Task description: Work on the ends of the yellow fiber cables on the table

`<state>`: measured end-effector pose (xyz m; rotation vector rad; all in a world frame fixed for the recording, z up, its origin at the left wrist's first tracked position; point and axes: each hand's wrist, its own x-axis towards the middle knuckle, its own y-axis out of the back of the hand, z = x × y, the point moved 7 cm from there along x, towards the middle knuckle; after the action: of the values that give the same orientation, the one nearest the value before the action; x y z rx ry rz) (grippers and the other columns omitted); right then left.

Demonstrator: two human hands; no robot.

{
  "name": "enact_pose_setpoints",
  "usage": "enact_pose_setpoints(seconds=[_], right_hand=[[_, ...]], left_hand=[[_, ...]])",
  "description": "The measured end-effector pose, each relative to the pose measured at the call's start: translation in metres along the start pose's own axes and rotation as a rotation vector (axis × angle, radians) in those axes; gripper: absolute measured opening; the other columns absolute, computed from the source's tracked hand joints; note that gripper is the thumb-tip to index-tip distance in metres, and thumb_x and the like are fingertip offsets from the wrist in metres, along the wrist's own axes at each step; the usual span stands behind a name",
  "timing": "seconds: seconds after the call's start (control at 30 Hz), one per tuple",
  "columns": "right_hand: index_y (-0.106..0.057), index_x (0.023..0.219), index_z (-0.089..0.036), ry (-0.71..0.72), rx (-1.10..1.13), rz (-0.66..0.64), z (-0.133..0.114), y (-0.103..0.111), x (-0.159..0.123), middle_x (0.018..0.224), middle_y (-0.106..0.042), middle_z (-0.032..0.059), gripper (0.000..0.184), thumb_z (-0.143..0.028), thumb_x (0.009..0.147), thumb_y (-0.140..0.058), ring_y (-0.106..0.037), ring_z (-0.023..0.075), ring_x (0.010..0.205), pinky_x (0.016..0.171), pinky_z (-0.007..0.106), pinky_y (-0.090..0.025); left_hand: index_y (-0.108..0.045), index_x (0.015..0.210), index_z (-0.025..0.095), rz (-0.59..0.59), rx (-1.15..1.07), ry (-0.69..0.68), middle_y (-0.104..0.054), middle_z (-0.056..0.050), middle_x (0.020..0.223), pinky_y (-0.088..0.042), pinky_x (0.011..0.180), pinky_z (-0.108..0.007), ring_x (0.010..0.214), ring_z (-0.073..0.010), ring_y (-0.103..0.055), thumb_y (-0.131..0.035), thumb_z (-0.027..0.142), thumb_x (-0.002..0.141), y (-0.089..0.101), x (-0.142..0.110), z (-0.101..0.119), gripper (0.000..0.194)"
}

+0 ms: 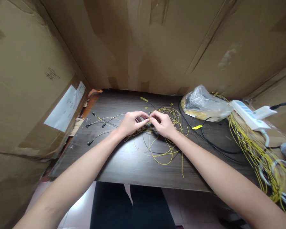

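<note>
My left hand [131,124] and my right hand [164,126] meet fingertip to fingertip above the middle of the dark tabletop [124,162]. Each is closed in a pinch. A small bit of yellow shows between the fingertips, where both hands hold a thin yellow wire. Loose loops of yellow wire [160,163] spread below and right of my right hand. To the left of my left hand lie several leads with black plug ends [90,142]. Behind my fingers sit small yellow marker pieces [144,99], some in a short row.
A clear plastic bag [205,103] lies at the back right, beside a white power strip [249,116]. A black cable [219,149] with a yellow tag [196,127] curves across the right side. Yellow wire bundles [250,156] hang at far right. Cardboard walls [138,47] enclose the table.
</note>
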<state>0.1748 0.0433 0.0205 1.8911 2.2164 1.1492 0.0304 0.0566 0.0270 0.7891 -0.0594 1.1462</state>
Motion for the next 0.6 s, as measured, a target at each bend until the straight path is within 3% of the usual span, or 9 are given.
enact_pose_setpoints(seconds=[0.2, 0.33, 0.43, 0.6], right_hand=[[-0.041, 0.061, -0.021, 0.021, -0.090, 0.000, -0.0027, -0.0012, 0.0000, 0.055, -0.040, -0.0026, 0.042, -0.039, 0.099, -0.043, -0.039, 0.0121, 0.053, 0.056, 0.028, -0.028], [-0.055, 0.076, -0.020, 0.045, -0.064, -0.005, -0.0039, -0.0014, -0.0003, 0.066, -0.056, 0.0002, 0.026, -0.035, 0.096, -0.048, -0.048, 0.0140, 0.060, 0.060, 0.028, -0.034], [-0.059, 0.084, -0.019, 0.052, -0.047, -0.003, -0.0031, -0.0010, -0.0007, 0.070, -0.059, 0.0007, 0.017, -0.031, 0.093, -0.052, -0.050, 0.0144, 0.061, 0.061, 0.028, -0.036], [-0.044, 0.063, -0.021, 0.034, -0.093, -0.011, -0.0016, -0.0022, -0.0001, 0.058, -0.047, -0.0012, 0.038, -0.036, 0.099, -0.044, -0.044, 0.0134, 0.057, 0.060, 0.029, -0.032]], left_hand=[[-0.075, 0.091, 0.016, 0.001, 0.021, -0.021, -0.075, -0.001, 0.077, -0.053, 0.059, -0.019, 0.059, -0.0103, -0.065, -0.071, 0.022, 0.085, -0.0003, -0.0006, 0.0016, 0.010], [-0.074, 0.090, 0.015, 0.008, 0.023, -0.017, -0.074, -0.002, 0.076, -0.052, 0.058, -0.019, 0.058, -0.0099, -0.064, -0.070, 0.024, 0.085, 0.0001, -0.0006, 0.0023, 0.011], [-0.074, 0.090, 0.015, 0.007, 0.014, -0.005, -0.075, -0.002, 0.077, -0.052, 0.058, -0.019, 0.059, -0.0101, -0.064, -0.071, 0.027, 0.086, 0.0003, -0.0002, 0.0008, 0.013], [-0.076, 0.090, 0.016, 0.014, 0.002, -0.001, -0.075, -0.002, 0.076, -0.052, 0.058, -0.019, 0.058, -0.0099, -0.064, -0.072, 0.027, 0.085, 0.0007, -0.0001, -0.0008, 0.013]])
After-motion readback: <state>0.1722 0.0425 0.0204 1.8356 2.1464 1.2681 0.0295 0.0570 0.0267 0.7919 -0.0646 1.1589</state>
